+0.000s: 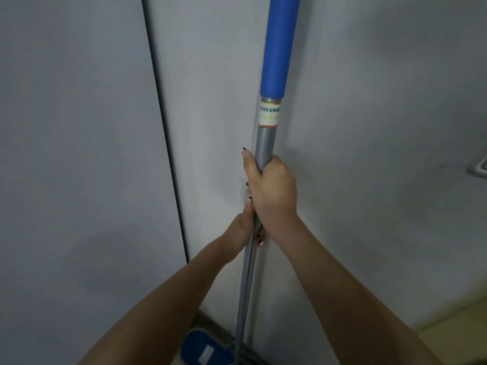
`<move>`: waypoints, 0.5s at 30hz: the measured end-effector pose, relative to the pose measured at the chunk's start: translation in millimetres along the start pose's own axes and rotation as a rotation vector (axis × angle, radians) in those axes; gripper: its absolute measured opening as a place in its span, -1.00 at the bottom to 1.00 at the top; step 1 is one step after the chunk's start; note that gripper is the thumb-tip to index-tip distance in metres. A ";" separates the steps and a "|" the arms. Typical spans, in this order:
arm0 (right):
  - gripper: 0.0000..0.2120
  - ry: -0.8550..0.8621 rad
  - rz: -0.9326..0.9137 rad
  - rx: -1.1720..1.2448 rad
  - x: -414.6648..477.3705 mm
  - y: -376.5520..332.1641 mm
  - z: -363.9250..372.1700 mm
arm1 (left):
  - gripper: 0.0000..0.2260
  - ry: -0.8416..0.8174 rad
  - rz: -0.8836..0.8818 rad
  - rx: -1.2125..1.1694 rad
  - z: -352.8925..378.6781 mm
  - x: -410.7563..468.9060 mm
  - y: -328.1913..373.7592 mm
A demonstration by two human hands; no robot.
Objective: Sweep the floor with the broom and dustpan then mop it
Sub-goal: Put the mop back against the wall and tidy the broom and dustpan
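Observation:
A mop stands nearly upright against a pale wall corner. Its grey metal pole [264, 143] carries a blue foam grip [280, 46] at the top and a white label below that. My right hand [271, 188] is wrapped around the pole at mid-height. Just beneath it, my left hand [243, 227] also grips the pole, partly hidden behind my right wrist. The flat blue mop head [203, 349] rests on the floor at the bottom of the view. No broom or dustpan is in view.
A grey panel [79, 154] with a dark vertical edge fills the left side. The pale wall [369, 127] runs behind the mop. A strip of yellowish floor [458, 327] shows at the lower right, and a grey fitting [479, 169] juts out at the right edge.

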State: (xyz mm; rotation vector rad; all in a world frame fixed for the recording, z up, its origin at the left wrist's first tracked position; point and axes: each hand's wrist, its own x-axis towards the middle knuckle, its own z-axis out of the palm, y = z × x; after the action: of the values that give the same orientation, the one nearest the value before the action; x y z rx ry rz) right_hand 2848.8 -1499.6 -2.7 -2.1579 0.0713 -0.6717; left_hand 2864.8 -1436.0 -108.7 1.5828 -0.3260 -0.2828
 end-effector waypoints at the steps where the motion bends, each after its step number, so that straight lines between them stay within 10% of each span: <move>1: -0.49 -0.054 0.026 0.034 -3.8 6.5 4.1 | -0.43 0.022 -0.042 0.013 0.2 -2.0 -10.3; 15: -0.64 -0.330 0.104 0.164 -8.5 47.0 31.9 | 0.06 0.059 -0.202 0.040 -9.5 -8.5 -34.9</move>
State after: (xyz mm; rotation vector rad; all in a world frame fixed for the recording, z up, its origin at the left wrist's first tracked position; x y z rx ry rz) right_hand 2865.6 -1504.0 -57.5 -2.0624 -0.0458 -0.2471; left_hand 2861.7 -1423.0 -143.4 1.6628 -0.1269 -0.3864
